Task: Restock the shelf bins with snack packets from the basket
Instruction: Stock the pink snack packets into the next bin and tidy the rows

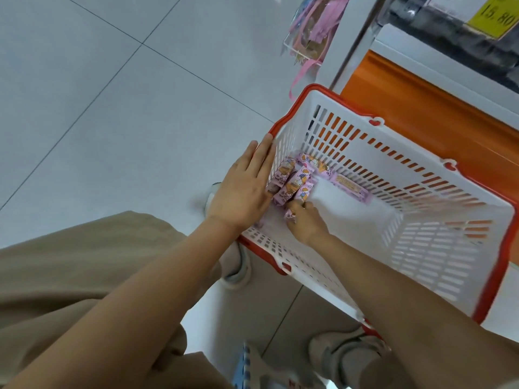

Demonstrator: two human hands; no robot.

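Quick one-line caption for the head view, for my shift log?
Both hands gather pink snack packets in a white, red-rimmed basket: left hand flat alongside them, right hand gripping one.

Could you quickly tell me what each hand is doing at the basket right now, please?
Left hand: open, fingers flat against the pink snack packets in the basket.
Right hand: closed on a pink packet.

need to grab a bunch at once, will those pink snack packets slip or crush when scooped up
The pink snack packets look glossy, so likely slippery in a bunch. They are small and puffy, probably light and a bit crushable. The left hand and right hand already corral them, which should help.
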